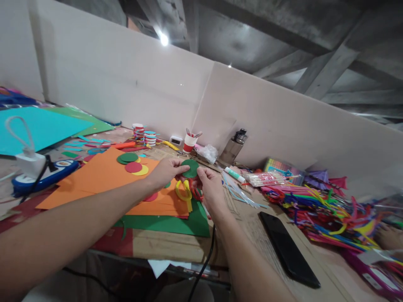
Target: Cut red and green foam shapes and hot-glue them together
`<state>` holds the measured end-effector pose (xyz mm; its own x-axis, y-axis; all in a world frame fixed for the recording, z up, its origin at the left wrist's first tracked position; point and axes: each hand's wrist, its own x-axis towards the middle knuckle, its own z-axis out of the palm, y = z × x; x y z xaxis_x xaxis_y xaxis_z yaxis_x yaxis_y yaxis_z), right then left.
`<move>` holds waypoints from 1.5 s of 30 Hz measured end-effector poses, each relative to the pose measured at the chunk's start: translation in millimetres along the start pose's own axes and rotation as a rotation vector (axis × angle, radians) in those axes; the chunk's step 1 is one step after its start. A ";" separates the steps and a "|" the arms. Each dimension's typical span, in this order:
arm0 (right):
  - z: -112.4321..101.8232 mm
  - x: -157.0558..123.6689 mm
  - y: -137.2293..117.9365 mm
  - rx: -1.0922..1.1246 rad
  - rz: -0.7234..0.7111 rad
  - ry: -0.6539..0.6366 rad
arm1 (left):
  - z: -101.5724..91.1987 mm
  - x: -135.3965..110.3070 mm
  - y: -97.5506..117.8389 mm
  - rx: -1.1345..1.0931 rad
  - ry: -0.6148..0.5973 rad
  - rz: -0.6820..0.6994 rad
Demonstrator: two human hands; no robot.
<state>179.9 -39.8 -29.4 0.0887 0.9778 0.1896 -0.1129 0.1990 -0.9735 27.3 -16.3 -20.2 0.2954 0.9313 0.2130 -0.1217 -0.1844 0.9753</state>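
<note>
Between both hands is a green paper circle (190, 168), held up over the worktable. My left hand (168, 173) pinches its left edge between thumb and fingers. On the opposite edge, my right hand (210, 184) grips with thumb and fingertips. Just below the hands are a yellow loop (182, 191) and a red loop (197, 192); whether they are scissor handles I cannot make out. Orange paper sheets (94, 178) lie beneath, over a green sheet (176, 224). On the orange paper rest green circles (127, 158), a red circle (133, 167) and a yellow circle (144, 170).
A black phone (288, 249) lies at right, near piled coloured pipe cleaners (327, 205). Behind stand a red-and-white cup (190, 143), a bottle (232, 149) and a glue stick (234, 174). At left are a blue power strip (47, 178) and a turquoise sheet (44, 128).
</note>
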 end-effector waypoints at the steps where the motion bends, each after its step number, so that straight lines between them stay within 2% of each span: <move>1: -1.3 1.0 0.6 -0.016 0.003 -0.006 | -0.8 1.0 -0.8 -0.006 -0.008 -0.010; 5: -5.9 4.0 -0.5 -0.055 -0.034 0.003 | -2.7 5.1 -5.8 -0.079 -0.027 -0.088; 7: -7.3 3.6 -3.1 -0.165 -0.185 0.013 | -2.7 5.8 -7.6 -0.138 -0.021 -0.134; 10: -8.4 0.8 -7.7 -0.465 -0.465 -0.052 | -3.6 6.5 -8.3 -0.214 -0.051 -0.192; 12: -8.4 -1.2 -10.3 -0.587 -0.526 -0.057 | -6.8 7.7 -7.0 -0.209 -0.071 -0.233; 14: -8.0 -2.4 -12.2 -0.582 -0.477 0.003 | -12.5 9.4 -3.4 -0.142 -0.048 -0.232; 16: -7.4 -2.8 -13.6 -0.516 -0.390 0.039 | -19.0 10.7 2.6 -0.056 -0.029 -0.151; 19: -5.9 -3.2 -13.6 -0.419 -0.314 -0.016 | -24.8 10.1 13.2 0.000 -0.190 0.017; 21: -4.3 -4.3 -12.4 -0.427 -0.314 -0.044 | -24.8 8.3 17.8 0.123 -0.208 0.078; 24: -0.5 -6.5 -10.6 -0.435 -0.314 -0.054 | -22.7 6.6 19.1 0.236 -0.127 0.120; 27: 3.3 -7.5 -9.5 -0.353 -0.261 -0.074 | -24.1 8.0 18.3 0.247 -0.037 0.137; 31: 6.2 -9.4 -5.4 -0.420 -0.239 -0.091 | -35.0 15.7 21.5 0.076 0.153 0.172; 34: 13.1 -17.1 -2.6 -0.608 -0.324 -0.218 | -46.5 22.6 26.1 -0.179 0.271 0.160; 38: 35.9 -29.6 -2.5 -0.847 -0.498 -0.501 | -56.8 27.8 30.2 -0.361 0.322 0.115; 41: 55.3 -30.1 -0.8 -1.086 -0.484 -0.658 | -59.0 29.3 29.8 -0.386 0.338 0.080; 45: 71.1 -24.6 4.2 -1.317 -0.423 -0.748 | -59.3 31.5 25.8 -0.426 0.332 0.068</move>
<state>106.9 -58.4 -29.1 -0.6467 0.7567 0.0957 0.7359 0.6520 -0.1827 -22.7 26.9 8.2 -0.0329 0.9835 0.1777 -0.5241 -0.1684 0.8348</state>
